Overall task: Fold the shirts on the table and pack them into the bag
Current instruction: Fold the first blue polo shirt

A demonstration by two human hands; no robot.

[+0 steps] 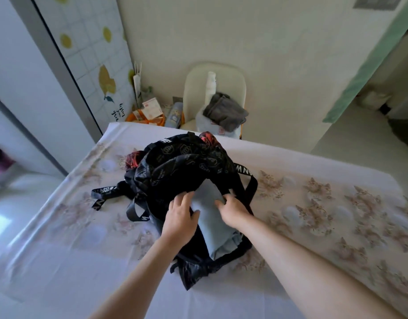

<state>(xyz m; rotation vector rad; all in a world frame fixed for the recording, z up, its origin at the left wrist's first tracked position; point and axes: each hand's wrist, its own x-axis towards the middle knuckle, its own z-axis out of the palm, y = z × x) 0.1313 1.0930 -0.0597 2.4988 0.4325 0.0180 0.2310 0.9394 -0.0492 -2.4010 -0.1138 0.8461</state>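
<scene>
Both hands, left hand (182,214) and right hand (233,209), gripped the folded shirt (212,223) between them; pushing it flat, deeper into the bag (180,171) ahead, seemed best.

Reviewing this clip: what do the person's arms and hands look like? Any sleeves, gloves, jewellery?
Both forearms are bare as far as the frame shows, no sleeves in view. The left hand and right hand wear no gloves. No watch, bracelet or ring can be seen.
</scene>
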